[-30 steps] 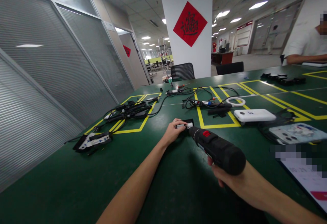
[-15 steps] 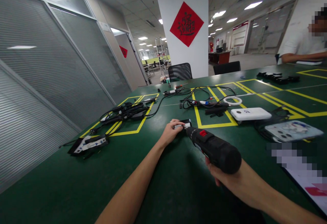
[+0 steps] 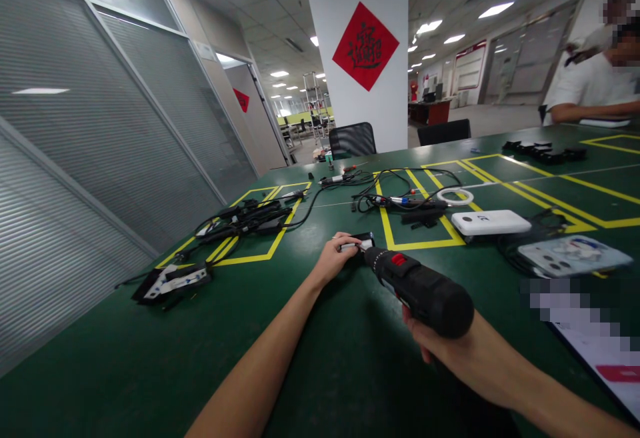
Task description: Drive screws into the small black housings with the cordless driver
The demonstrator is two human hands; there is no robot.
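My right hand [image 3: 447,348] grips a black electric screwdriver [image 3: 420,289] with a red switch, tilted so its tip points forward and left. The tip meets a small black part [image 3: 364,241] with a white piece on it, lying on the green table [image 3: 150,358]. My left hand [image 3: 333,258] pinches that part from the left and holds it down on the table.
Black cables and adapters [image 3: 245,218] lie in yellow-taped boxes at left. A white ring [image 3: 459,197], a white box [image 3: 490,222] and a phone [image 3: 573,255] sit to the right. Another person [image 3: 595,88] sits at the far right end. Paper [image 3: 610,358] lies near right.
Between the earliest frame and now the view shifted slightly; both hands, the screwdriver and the small part keep the same pose. The person at the far right has moved a little.
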